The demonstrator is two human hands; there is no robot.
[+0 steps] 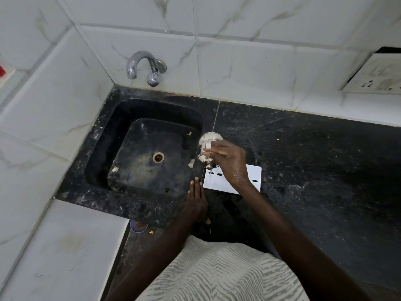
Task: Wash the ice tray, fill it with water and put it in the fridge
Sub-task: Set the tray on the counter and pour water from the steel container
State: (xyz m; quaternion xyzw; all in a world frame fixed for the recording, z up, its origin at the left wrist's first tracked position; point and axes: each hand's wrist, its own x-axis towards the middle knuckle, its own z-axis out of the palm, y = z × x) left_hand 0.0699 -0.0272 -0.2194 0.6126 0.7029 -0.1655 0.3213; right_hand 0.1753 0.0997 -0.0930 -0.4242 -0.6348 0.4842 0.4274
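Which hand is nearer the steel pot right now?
Right. The right hand grips the steel pot, tilted over the white tray; the left hand lies flat on the counter, nearer the person.

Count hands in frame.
2: left hand rests flat on the counter by the sink; right hand grips a steel vessel above the white tray.
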